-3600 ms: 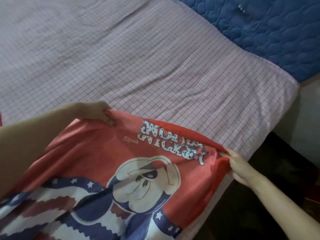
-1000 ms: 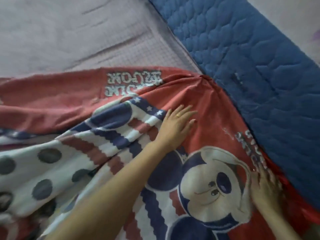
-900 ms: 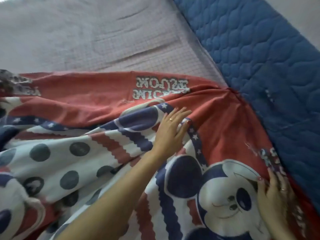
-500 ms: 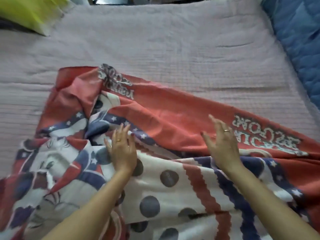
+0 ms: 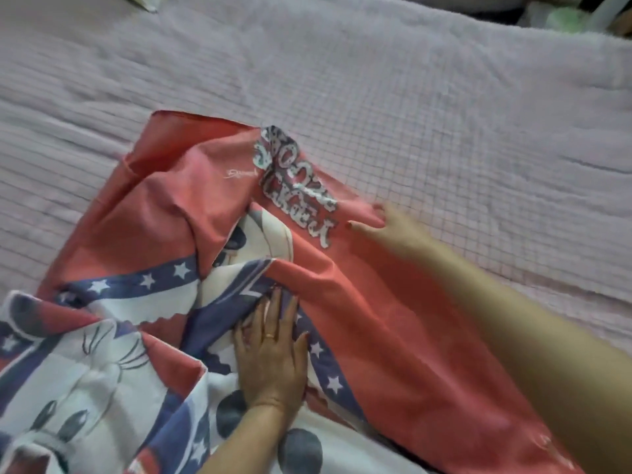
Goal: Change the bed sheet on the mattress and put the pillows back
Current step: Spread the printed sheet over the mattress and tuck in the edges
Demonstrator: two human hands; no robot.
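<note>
- Clearly the job is only partly done: the red cartoon-print sheet (image 5: 359, 336) lies bunched on the near part of the mattress (image 5: 444, 97), covering only the lower left of what shows.
- The mattress's pale pink checked quilted surface is bare across the far side and the right, so most of the spreading is left.
- The sheet's far corner (image 5: 160, 114) lies flat, but just below it the cloth is folded over on itself, with a thick ridge running through the middle of the print.
- The left hand (image 5: 270, 350) lies flat on the folds, fingers straight and close together, pressing the cloth down; a ring shows on one finger.
- The right hand (image 5: 393, 227) reaches to the sheet's red edge by the white lettering (image 5: 297, 196). Its thumb is stretched out along the cloth; its fingers are blurred and partly hidden, so I cannot tell whether they pinch the edge or only push on it.
- By my reading, the step in hand is pulling the edge out towards the far right and smoothing the creases.
- Still to come, as I judge it: drawing the sheet over the whole mattress, seeing to its edges, and putting the pillows back.
- No pillow can be made out for certain; blurred greenish things sit beyond the far edge, unidentifiable.
</note>
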